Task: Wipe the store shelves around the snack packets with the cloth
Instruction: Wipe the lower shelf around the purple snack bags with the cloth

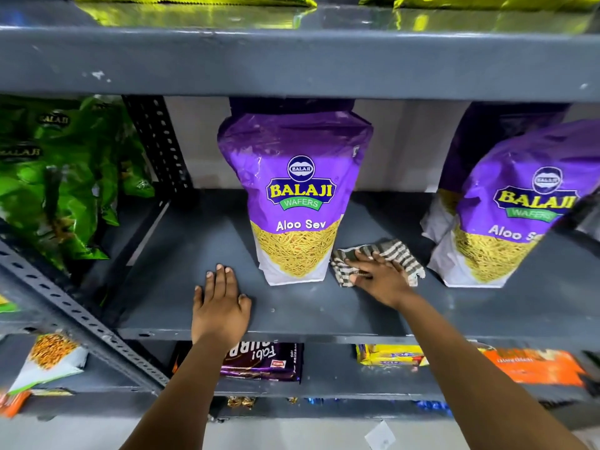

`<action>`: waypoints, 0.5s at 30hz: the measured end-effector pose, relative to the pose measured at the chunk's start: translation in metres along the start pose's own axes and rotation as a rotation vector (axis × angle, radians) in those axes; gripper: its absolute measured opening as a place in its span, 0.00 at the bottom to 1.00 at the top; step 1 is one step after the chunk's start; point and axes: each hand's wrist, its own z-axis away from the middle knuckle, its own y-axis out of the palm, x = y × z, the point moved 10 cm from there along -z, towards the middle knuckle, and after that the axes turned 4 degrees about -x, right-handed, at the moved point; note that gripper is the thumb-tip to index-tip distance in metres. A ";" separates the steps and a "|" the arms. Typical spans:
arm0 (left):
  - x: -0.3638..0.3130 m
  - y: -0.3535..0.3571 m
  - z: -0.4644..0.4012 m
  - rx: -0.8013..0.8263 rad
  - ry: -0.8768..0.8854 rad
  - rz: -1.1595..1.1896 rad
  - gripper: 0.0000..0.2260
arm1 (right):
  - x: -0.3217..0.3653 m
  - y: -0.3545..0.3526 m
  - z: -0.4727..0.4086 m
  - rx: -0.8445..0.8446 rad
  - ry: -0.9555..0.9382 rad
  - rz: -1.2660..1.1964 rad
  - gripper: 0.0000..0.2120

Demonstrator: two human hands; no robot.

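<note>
The right hand (378,274) presses the striped cloth (399,254) flat on the grey shelf (181,254), fingers spread, just beside the middle purple packet (295,196). The left hand (220,303) rests flat, holding nothing. A wide stroke could tip that packet. The right packet (506,216) is blurred.

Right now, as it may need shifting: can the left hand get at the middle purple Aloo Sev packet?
Probably yes: left hand lies flat beside the purple Aloo Sev packet, bare grey shelf between.
</note>
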 end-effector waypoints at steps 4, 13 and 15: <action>0.000 0.000 0.001 0.004 -0.004 -0.002 0.27 | 0.000 0.001 0.017 -0.033 -0.023 -0.063 0.17; -0.001 -0.002 0.001 -0.025 0.002 0.028 0.27 | -0.023 -0.023 0.024 -0.274 0.165 -0.743 0.08; 0.000 -0.002 0.001 -0.029 0.003 0.039 0.27 | -0.013 -0.022 0.010 -0.265 0.158 -0.441 0.07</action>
